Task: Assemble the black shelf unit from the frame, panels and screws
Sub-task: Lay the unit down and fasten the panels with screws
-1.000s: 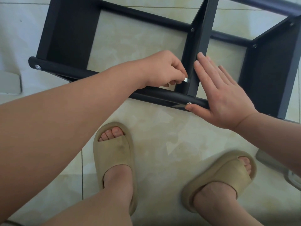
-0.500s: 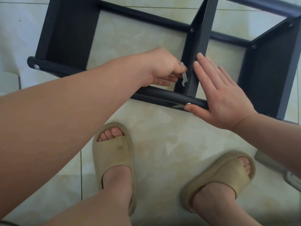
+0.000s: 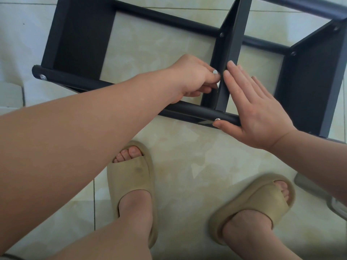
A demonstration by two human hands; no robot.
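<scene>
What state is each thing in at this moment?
Shelf unit, lying on the tiled floor.
Left hand, pinching a small pale piece beside the middle panel.
Right hand, fingers straight, flat against that panel.
Screw, seated in the front bar.

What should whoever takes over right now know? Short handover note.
Left hand: pinches a small silvery piece, screw or key unclear, at the middle panel.
Right hand: flat against that panel's other side, thumb under the front tube.
Done: frame lies on the floor with three panels in; left-end screw and thumb-side screw sit in the front tube.
Left: finish this joint; tightness not visible.
</scene>
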